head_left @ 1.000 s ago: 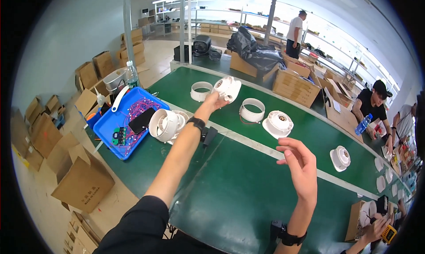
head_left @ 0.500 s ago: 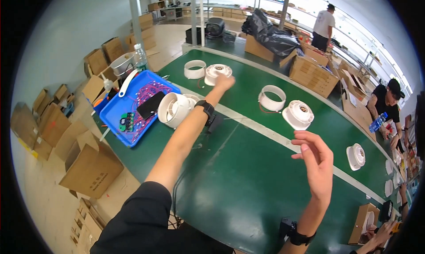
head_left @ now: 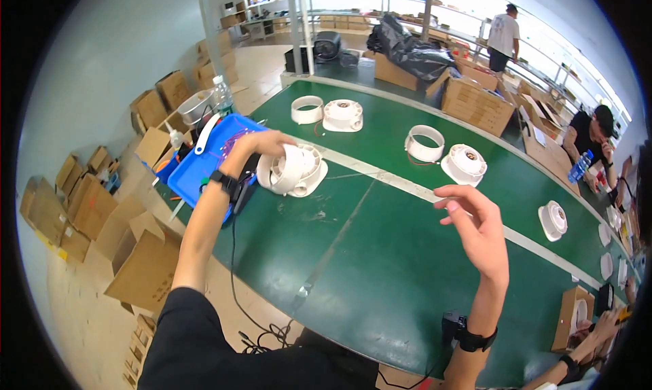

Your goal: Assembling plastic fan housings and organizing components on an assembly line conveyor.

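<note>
My left hand (head_left: 266, 144) reaches over the upper rim of a tilted white plastic ring (head_left: 297, 167), with its fingers closed on the rim; the thumb is hidden. This ring leans against a white round housing (head_left: 314, 176) on the green table. My right hand (head_left: 477, 230) is raised above the table, fingers loosely curved and apart, holding nothing. Beyond it lies a white housing (head_left: 466, 164) next to a white ring (head_left: 425, 144) with a red wire. Farther back, another white housing (head_left: 343, 115) sits beside another ring (head_left: 307, 110).
A blue tray (head_left: 187, 179) with purplish wires stands left of my left hand, near a clear bottle (head_left: 221, 94). One more housing (head_left: 553, 220) lies at the right. Cardboard boxes (head_left: 146, 264) stand on the floor. A co-worker (head_left: 589, 135) sits at the far right; another person's hands show lower right.
My left hand has left the far housing and come back, nearer and leftward, to the tilted ring by the tray. My right hand stays raised in nearly the same place.
</note>
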Available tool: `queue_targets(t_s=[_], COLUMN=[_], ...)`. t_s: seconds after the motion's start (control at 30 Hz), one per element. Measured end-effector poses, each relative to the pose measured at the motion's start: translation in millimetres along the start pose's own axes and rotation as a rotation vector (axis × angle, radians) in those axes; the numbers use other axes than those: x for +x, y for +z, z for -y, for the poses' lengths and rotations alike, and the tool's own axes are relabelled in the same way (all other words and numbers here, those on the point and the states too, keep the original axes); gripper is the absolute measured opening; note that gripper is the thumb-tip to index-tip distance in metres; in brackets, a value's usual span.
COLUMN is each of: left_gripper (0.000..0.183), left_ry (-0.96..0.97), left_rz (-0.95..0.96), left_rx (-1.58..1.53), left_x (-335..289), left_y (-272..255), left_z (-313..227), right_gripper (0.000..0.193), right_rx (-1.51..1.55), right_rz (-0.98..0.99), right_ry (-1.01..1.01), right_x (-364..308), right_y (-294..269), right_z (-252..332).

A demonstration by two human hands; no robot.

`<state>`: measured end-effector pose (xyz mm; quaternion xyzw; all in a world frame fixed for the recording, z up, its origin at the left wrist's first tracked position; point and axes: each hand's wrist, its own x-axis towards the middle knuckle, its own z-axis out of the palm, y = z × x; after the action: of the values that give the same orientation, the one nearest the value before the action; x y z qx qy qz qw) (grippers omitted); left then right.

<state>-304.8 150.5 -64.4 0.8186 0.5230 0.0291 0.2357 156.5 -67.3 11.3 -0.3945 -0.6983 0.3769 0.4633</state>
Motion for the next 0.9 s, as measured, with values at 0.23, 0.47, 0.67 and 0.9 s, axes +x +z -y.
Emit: queue_targets(t_s=[0.23,0.47,0.67,0.9], left_gripper=[0.035,0.035,0.043,0.067], left_ry=[0.216,0.079,0.543,0.708], left_rz=[-0.130,-0.312,-0.896,-0.692], left_rx=[0.003,-0.593,-0.393,-0.367], left_x=[-18,-61,-60,-39], left_y=[51,49,30,46], left_z=[-104,-132,-238,-303], right_gripper=[0.019,0.020,0.046,0.082], right_rx=[-0.011,-0.057,0.151,0.176], right_rz=[0.012,0.031,-0.046,-0.337], right_ry=[0.014,0.036,0.064,-0.250], right_x=[2,9,8,12], right_y=[13,20,18,11], right_z=[-7,-12,-2,-24])
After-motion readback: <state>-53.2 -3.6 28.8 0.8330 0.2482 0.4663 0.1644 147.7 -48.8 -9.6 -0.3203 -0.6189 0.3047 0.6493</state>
